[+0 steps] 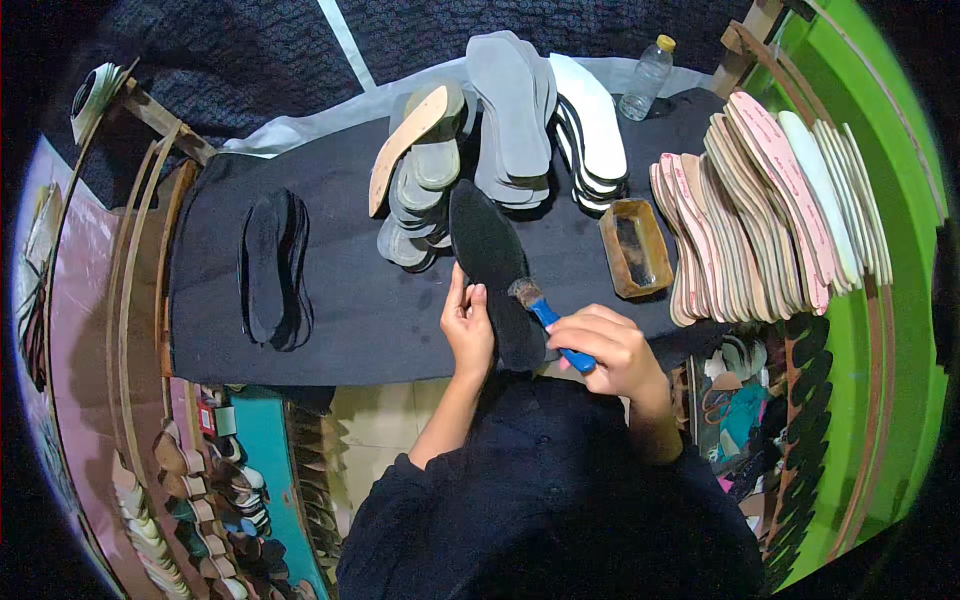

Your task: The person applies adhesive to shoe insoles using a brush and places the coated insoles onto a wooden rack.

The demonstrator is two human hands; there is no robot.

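My left hand [468,330] grips a black insole [488,240] by its left edge, thumb on top, holding it over the near part of the black-covered table. In my right hand [612,350] is a brush [545,312] with a blue handle, the fingers closed round it. The brush's bristles touch the insole's right edge near its middle. To the right stands an open rectangular container [637,248], brownish and stained inside. Just beyond the insole lie piled grey insoles [415,200], with a tan one [410,145] on top.
A stack of black insoles [268,270] lies at the left. Grey sole-shaped sheets [510,110] and white ones [592,115] are piled at the back, near a clear yellow-capped bottle [648,78]. Pink and beige insoles [745,210] stand in a row at the right. Shelves flank me below.
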